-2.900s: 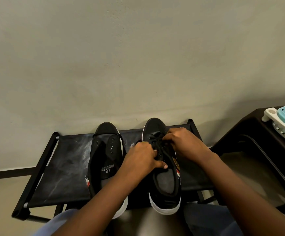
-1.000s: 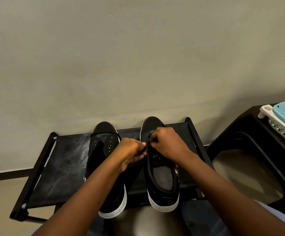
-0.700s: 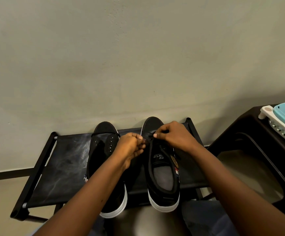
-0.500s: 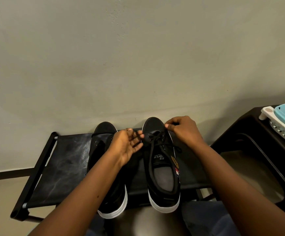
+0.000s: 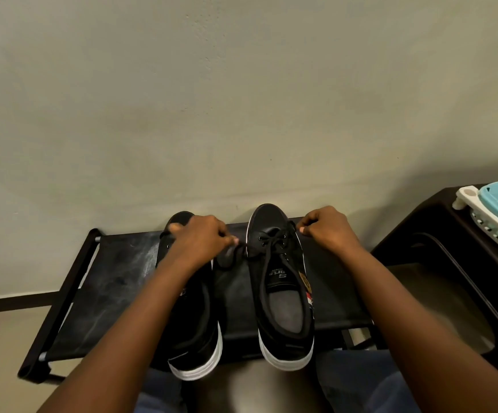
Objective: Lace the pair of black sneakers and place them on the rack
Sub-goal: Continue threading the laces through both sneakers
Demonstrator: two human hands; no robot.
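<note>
Left hand [image 5: 198, 239] and right hand [image 5: 326, 229] each pinch a lace [image 5: 267, 248] end, pulling outward across right sneaker [image 5: 283, 281], lower centre on rack [image 5: 108, 281], long axis toward the wall; left sneaker [image 5: 191, 332] unlaced beside it.

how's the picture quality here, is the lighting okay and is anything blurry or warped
Head view: dim, warm light, no glare; the black sneakers merge into the dark rack, so the lace is hard to trace. Soft shadows sit on the wall behind the shoes. The bottom edge is blurred, around the knees. The left hand and right hand are reasonably sharp. Wide-angle bending shows at the rack's edges.
</note>
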